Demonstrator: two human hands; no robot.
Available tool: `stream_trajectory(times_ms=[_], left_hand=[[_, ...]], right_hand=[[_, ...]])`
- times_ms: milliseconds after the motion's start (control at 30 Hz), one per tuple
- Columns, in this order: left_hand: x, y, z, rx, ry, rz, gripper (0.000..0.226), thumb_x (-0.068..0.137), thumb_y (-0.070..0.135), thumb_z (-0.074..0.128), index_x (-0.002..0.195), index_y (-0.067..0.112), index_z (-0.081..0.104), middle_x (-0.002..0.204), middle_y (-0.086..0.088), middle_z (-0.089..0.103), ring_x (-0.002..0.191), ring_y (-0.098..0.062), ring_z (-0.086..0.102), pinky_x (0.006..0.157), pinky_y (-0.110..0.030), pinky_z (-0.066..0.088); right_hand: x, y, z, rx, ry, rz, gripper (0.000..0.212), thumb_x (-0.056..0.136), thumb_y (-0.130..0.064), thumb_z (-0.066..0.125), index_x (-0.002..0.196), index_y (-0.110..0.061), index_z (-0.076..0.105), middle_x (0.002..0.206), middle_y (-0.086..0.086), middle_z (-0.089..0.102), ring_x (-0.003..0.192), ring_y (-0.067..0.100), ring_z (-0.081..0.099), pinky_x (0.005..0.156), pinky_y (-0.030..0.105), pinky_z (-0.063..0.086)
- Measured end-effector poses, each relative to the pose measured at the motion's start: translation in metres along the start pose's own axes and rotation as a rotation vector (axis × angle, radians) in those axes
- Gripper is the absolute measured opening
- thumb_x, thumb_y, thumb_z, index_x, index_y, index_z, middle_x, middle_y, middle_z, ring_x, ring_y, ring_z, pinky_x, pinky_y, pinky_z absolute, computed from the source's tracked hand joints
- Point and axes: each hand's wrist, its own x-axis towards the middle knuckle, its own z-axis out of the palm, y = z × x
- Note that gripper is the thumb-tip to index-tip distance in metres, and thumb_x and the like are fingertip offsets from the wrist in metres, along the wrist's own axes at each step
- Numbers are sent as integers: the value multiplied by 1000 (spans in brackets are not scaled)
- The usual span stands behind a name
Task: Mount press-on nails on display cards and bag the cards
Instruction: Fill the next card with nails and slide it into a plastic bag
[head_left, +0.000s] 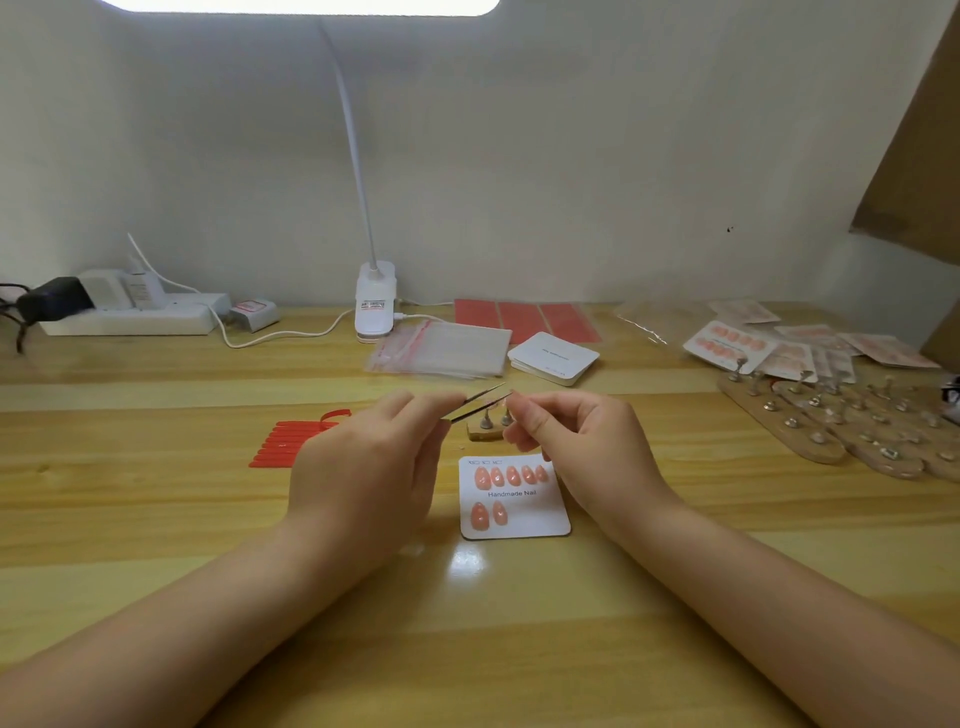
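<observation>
Above the white display card (514, 496), which already carries seven glossy pink nails, the left hand (363, 462) grips thin metal tweezers (478, 402). The right hand (576, 441) pinches something tiny at their tips, probably a nail, too blurred to tell. Such a nail seems light, stiff and slippery; hold it by the edges.

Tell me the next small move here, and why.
Probably bring the nail pinched in the right hand down to the third spot in the lower row of the display card. The card holds five nails above but only two below, and the left hand holds tweezers at the nail, seemingly prepping it.
</observation>
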Motion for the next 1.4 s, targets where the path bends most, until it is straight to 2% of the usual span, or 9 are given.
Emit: stream_trajectory(times_ms=[333,500,767,867,933,1033,1100,1200,1400], left_hand=[[-1,0,2,41,-4,13,28,92,24,52,112,22,71,79,4,67,52,-23,59,34,-30,41],[0,-2,1,-2,19,-2,36,94,31,41,112,21,70,85,4,70,56,-23,63,36,-33,45],[-1,-2,2,42,8,5,34,93,30,42,109,23,71,80,6,68,50,-20,58,34,-31,43],[2,-6,3,69,13,-66,27,93,25,49,110,22,70,90,2,72,62,-27,66,40,-28,44],[5,-15,5,93,9,-157,23,96,21,55,115,22,68,96,1,73,71,-31,67,46,-24,35],[8,-31,8,171,-92,-221,30,96,32,54,123,20,60,89,-3,72,72,-36,64,49,-29,31],[10,-37,9,225,-150,-218,29,94,34,58,118,18,62,84,-7,71,73,-37,64,53,-32,35],[10,-39,11,252,-182,-196,19,91,32,64,101,16,67,78,-8,70,73,-35,62,56,-30,32],[8,-44,16,231,-207,-197,20,93,39,58,96,25,72,88,3,68,88,-26,59,61,-29,27]], right_hand=[[-1,1,1,-7,7,-11,13,90,-25,66,81,-21,73,70,-7,73,62,-3,65,60,7,46],[-3,1,2,-19,-5,-8,12,91,-25,66,82,-20,73,70,-7,73,62,-2,65,57,7,45],[-2,1,1,4,-19,10,14,91,-25,66,81,-18,73,69,-7,73,62,-2,64,58,8,46],[-1,1,0,7,-19,15,14,90,-26,67,80,-18,73,68,-7,72,62,-3,64,59,7,46],[0,1,0,13,-20,18,13,89,-27,68,81,-19,74,69,-6,73,63,-1,65,61,7,46],[0,2,0,33,-29,23,6,87,-24,70,84,-22,74,72,-5,74,66,1,67,63,8,47],[0,3,0,30,-36,24,4,85,-23,72,88,-22,75,77,-6,75,71,3,69,65,10,49],[-1,3,0,23,-30,31,8,83,-22,75,91,-21,75,85,-8,75,75,5,71,66,11,50],[-2,3,1,2,-23,39,13,77,-23,79,89,-22,75,93,-7,75,80,2,70,72,12,52]])
